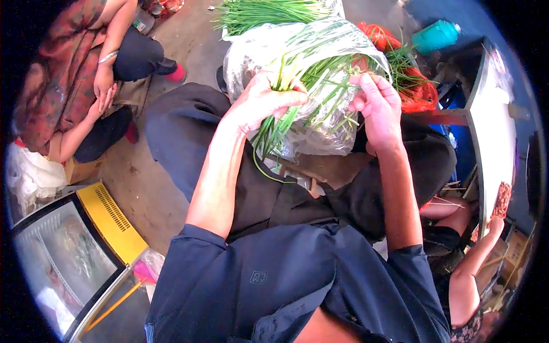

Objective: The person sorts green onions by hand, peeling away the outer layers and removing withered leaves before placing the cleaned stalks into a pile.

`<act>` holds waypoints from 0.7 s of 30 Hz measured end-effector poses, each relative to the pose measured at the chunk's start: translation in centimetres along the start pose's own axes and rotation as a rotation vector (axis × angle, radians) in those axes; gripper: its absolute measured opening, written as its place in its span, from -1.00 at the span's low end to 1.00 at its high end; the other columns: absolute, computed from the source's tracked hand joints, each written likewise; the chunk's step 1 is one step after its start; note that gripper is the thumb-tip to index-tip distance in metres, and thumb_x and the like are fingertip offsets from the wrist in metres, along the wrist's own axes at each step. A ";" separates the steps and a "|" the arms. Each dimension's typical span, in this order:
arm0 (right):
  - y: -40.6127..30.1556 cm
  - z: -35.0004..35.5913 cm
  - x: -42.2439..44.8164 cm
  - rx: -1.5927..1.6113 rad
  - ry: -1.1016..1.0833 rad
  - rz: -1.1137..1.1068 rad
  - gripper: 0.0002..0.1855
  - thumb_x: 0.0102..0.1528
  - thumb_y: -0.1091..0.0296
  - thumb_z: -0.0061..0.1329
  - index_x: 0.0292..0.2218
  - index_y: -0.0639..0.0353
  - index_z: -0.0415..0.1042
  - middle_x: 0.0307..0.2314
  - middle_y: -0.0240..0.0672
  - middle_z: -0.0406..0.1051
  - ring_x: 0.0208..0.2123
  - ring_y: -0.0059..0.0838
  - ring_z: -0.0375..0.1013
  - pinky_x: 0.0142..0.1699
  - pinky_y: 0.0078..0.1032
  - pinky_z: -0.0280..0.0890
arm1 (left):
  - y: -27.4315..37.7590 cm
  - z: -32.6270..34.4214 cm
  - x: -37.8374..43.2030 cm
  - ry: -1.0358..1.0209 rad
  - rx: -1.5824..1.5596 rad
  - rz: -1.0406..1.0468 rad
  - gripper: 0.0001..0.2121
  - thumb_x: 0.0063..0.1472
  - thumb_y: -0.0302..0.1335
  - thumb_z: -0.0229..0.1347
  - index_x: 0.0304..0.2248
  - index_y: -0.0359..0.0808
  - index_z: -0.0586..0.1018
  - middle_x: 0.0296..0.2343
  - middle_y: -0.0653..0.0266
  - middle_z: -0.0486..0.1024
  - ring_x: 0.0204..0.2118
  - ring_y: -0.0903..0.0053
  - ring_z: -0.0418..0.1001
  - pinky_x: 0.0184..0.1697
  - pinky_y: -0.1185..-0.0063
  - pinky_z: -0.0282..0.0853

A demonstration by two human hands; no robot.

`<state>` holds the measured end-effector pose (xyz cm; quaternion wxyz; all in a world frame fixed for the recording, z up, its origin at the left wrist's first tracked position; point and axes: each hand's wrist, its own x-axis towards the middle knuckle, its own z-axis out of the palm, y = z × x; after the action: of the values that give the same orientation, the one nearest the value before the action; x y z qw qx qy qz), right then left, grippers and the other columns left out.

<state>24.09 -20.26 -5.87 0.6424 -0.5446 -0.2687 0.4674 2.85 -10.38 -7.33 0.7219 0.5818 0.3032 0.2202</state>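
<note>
My left hand (270, 96) is closed around a small bunch of long green stalks, probably garlic chives, with pale ends up and green leaves (272, 135) hanging below. To its right, my right hand (377, 96) pinches a thin green stalk between thumb and fingertips. Between and behind both hands lies a clear plastic bag (253, 47), open towards the right, with more green stalks (319, 75) spread in and over it. Some loose stalks lie on the front of the bag. One long leaf curls down over my dark clothing.
Trimmed-looking green stalks (274, 15) fill a white tray beyond the bag. Red plastic bags (418, 92) lie right, near a teal container (435, 36). One person (64, 98) sits at left; another's arm (467, 266) reaches a white table (493, 141) at right. A glass-topped freezer (111, 223) stands lower left.
</note>
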 end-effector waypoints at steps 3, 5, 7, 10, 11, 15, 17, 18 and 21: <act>0.5 -0.2 0.1 0.007 -0.028 -0.018 -0.86 0.20 0.41 -0.07 -0.25 0.29 0.43 -0.47 -0.37 0.46 -0.57 -0.65 0.36 -0.41 -0.66 0.33 | 0.3 0.2 0.0 -0.036 -0.075 -0.016 -0.86 0.07 -0.40 0.20 -0.42 -0.29 0.58 -0.56 0.38 0.53 -0.71 0.78 0.22 -0.64 0.74 0.10; 1.2 1.0 -0.4 -0.032 -0.057 -0.044 -0.87 0.19 0.43 -0.06 -0.24 0.28 0.43 -0.48 -0.38 0.46 -0.56 -0.65 0.39 -0.41 -0.66 0.33 | 0.3 0.4 0.0 -0.051 -0.116 -0.036 -0.86 0.09 -0.40 0.19 -0.41 -0.30 0.57 -0.57 0.36 0.53 -0.72 0.78 0.22 -0.64 0.74 0.10; 1.9 1.9 -0.8 -0.054 -0.125 -0.046 -0.85 0.15 0.44 0.00 -0.23 0.27 0.44 -0.49 -0.41 0.44 -0.53 -0.65 0.41 -0.39 -0.68 0.33 | 0.4 0.6 0.0 -0.050 -0.124 -0.057 -0.85 0.11 -0.39 0.18 -0.40 -0.31 0.57 -0.58 0.35 0.53 -0.72 0.78 0.22 -0.65 0.74 0.10; 2.0 3.4 -1.3 -0.123 -0.144 -0.030 -0.83 0.12 0.42 0.06 -0.25 0.29 0.48 -0.49 -0.43 0.46 -0.53 -0.71 0.38 -0.43 -0.73 0.29 | 0.3 0.8 0.1 -0.061 -0.109 -0.031 -0.84 0.11 -0.38 0.19 -0.41 -0.30 0.56 -0.58 0.34 0.53 -0.72 0.77 0.22 -0.65 0.74 0.10; 2.1 3.6 -1.4 -0.125 -0.161 -0.042 -0.84 0.12 0.42 0.06 -0.26 0.29 0.48 -0.51 -0.44 0.46 -0.54 -0.72 0.38 -0.43 -0.73 0.29 | 0.3 0.7 0.1 -0.070 -0.114 -0.030 -0.85 0.11 -0.39 0.19 -0.40 -0.30 0.57 -0.58 0.34 0.53 -0.71 0.77 0.22 -0.64 0.74 0.10; 2.4 4.0 -1.4 -0.147 -0.182 -0.069 -0.86 0.15 0.39 0.02 -0.31 0.29 0.49 -0.58 -0.47 0.43 -0.56 -0.75 0.35 -0.44 -0.74 0.26 | 0.2 0.8 -0.1 -0.064 -0.089 -0.020 -0.85 0.10 -0.40 0.20 -0.41 -0.31 0.58 -0.58 0.35 0.52 -0.68 0.77 0.24 -0.64 0.74 0.12; 2.4 4.1 -1.5 -0.181 -0.189 -0.080 -0.86 0.17 0.39 0.00 -0.31 0.29 0.49 -0.59 -0.48 0.42 -0.57 -0.76 0.33 -0.45 -0.73 0.26 | 0.1 0.8 0.0 -0.053 -0.066 -0.026 -0.85 0.09 -0.40 0.21 -0.42 -0.30 0.57 -0.59 0.34 0.52 -0.69 0.76 0.25 -0.65 0.74 0.11; 2.4 4.1 -1.5 -0.209 -0.187 -0.085 -0.86 0.17 0.39 -0.02 -0.31 0.28 0.49 -0.60 -0.49 0.41 -0.57 -0.75 0.32 -0.45 -0.73 0.25 | 0.0 0.7 0.1 -0.051 -0.063 -0.036 -0.86 0.09 -0.40 0.21 -0.43 -0.30 0.56 -0.59 0.33 0.52 -0.70 0.75 0.25 -0.67 0.73 0.10; 2.5 4.1 -1.6 -0.281 -0.182 -0.096 -0.86 0.19 0.39 -0.05 -0.31 0.27 0.48 -0.60 -0.51 0.38 -0.57 -0.75 0.31 -0.45 -0.71 0.26 | 0.0 0.7 0.1 -0.064 -0.083 -0.039 -0.86 0.09 -0.40 0.21 -0.44 -0.29 0.56 -0.60 0.31 0.53 -0.70 0.74 0.28 -0.68 0.74 0.10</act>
<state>19.13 -19.86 -6.94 0.5546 -0.5708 -0.4141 0.4417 3.41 -10.78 -7.23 0.7590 0.5520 0.2818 0.1997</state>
